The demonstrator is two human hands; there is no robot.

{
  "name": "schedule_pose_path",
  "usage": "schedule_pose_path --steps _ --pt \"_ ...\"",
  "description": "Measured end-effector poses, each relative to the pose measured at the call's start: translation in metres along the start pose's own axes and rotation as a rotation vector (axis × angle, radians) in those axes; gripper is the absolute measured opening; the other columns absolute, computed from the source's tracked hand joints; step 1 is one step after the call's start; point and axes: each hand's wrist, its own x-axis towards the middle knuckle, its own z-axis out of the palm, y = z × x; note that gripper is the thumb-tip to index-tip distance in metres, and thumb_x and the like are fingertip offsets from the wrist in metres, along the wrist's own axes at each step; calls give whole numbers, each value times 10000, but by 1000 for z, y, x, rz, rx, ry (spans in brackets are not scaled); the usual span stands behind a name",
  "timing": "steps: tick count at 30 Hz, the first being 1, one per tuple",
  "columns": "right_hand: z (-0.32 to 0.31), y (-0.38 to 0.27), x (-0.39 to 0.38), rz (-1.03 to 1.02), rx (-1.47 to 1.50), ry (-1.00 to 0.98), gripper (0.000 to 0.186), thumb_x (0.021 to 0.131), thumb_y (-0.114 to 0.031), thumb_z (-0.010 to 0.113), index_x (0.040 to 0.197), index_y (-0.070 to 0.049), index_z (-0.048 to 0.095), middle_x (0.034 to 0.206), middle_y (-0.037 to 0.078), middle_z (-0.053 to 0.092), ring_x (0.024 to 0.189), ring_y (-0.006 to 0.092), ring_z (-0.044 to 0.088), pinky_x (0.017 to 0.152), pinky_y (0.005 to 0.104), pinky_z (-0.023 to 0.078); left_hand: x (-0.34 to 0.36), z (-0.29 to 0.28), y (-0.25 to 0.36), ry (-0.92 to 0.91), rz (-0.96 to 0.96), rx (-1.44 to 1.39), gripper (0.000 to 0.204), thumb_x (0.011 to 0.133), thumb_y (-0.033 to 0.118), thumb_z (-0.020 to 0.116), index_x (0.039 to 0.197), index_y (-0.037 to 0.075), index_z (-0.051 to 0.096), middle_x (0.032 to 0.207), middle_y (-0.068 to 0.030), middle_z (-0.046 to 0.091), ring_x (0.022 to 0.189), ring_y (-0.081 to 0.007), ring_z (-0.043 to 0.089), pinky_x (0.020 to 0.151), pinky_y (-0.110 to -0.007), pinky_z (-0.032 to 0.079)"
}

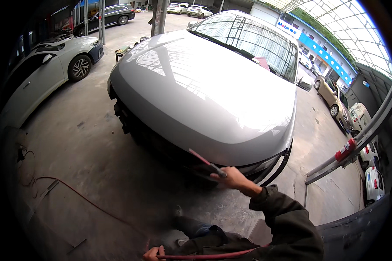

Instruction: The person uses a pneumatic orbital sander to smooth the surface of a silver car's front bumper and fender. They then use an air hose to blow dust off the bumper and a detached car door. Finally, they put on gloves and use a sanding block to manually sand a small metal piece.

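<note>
My right hand [231,176] is closed on a long, thin tool [204,159] with a pinkish-red and dark length, held up at the front edge of a silver car's hood [196,95]. Dark trim and exposed parts show below that edge. My left hand [153,253] is low at the bottom of the view, its fingers wrapped round a red hose [204,255], which passes along under my right forearm. More red hose [82,195] lies across the concrete floor to the left.
A white car [52,74] stands on the left, beside posts [158,19]. Several cars [335,104] line the right. A red fire extinguisher [345,150] is fixed by a metal rail [318,174] at the right. Short metal bars [45,195] lie on the floor at lower left.
</note>
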Motion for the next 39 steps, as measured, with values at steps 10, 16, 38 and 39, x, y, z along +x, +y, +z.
schedule_pose_path --steps 10,16,38,39 --pt "-180 -87 281 256 -127 349 655 905 -594 589 865 54 674 774 217 676 715 354 664 658 452 520 161 -54 -35 117 25 39 209 890 123 678 718 41 593 649 -175 541 566 -370 513 523 -449 415" --pt "-249 -123 459 254 -366 611 572 900 -554 597 920 8 703 915 235 699 857 400 678 757 488 534 284 -98 -45 230 -22 140 236 889 178 704 723 26 632 629 -131 571 558 -300 539 536 -422 443" --pt "-246 -279 663 650 -177 820 645 864 -562 638 848 83 651 715 184 670 560 281 662 489 410 507 660 -269 -248 140 21 -4 161 797 110 728 711 38 613 635 -122 576 590 -339 579 533 -430 434" --pt "-261 -234 624 707 -191 866 638 848 -590 633 767 43 634 662 164 652 549 275 653 507 414 503 678 -279 -266 121 54 -37 169 801 109 727 703 38 608 630 -118 571 578 -334 572 522 -431 424"
